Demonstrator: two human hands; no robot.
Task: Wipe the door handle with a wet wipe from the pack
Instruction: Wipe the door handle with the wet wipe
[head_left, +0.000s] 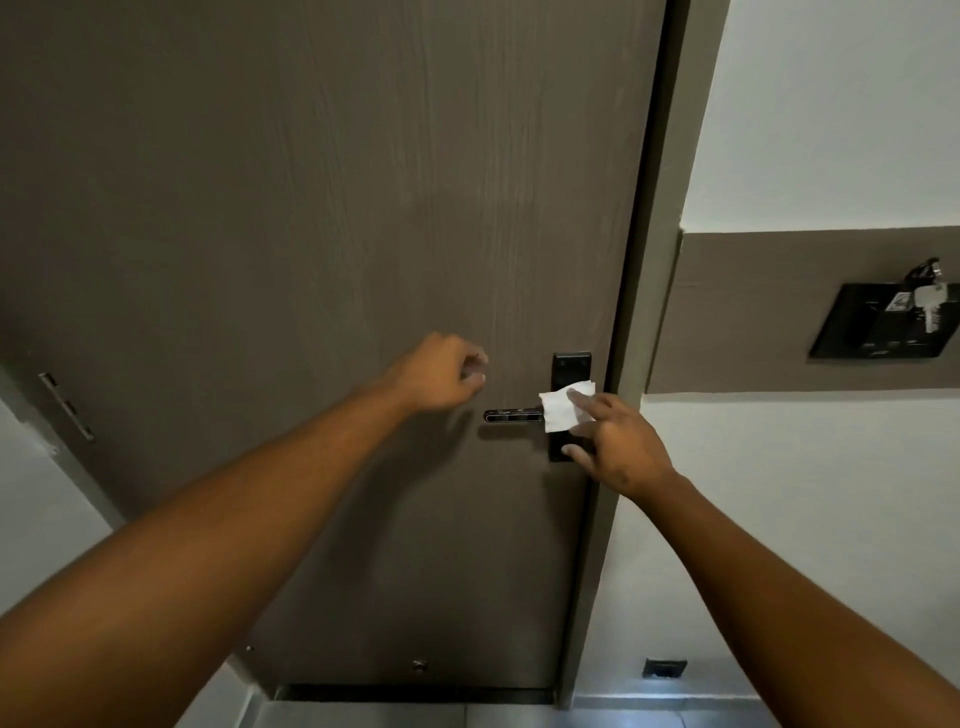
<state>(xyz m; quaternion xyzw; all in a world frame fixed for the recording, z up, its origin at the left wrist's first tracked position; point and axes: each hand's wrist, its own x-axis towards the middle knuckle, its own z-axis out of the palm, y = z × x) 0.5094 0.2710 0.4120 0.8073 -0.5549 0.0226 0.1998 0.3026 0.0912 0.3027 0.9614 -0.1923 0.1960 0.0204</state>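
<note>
View from the head camera, looking at a closed brown wood-grain door (311, 234) set in a grey-brown frame (639, 312). To the right, a white wall (831, 104) carries a brown band on which a black wall holder (878, 325) is mounted, with keys (930, 306) hanging at its upper right corner. A small dark outlet (664, 667) sits low on the wall, near the tiled floor (415, 714). A black lock plate (570, 374) stands near the door's right edge; the handle (511, 414) projects leftward from it. The wipe (563, 410), white and crumpled, lies over the handle's root against the plate. The right hand (618, 447) presses the wipe with an extended finger, the other fingers loosely spread. The left hand (441, 374), loosely clenched and holding nothing, is up beside the door, just above and left of the handle's free end.
</note>
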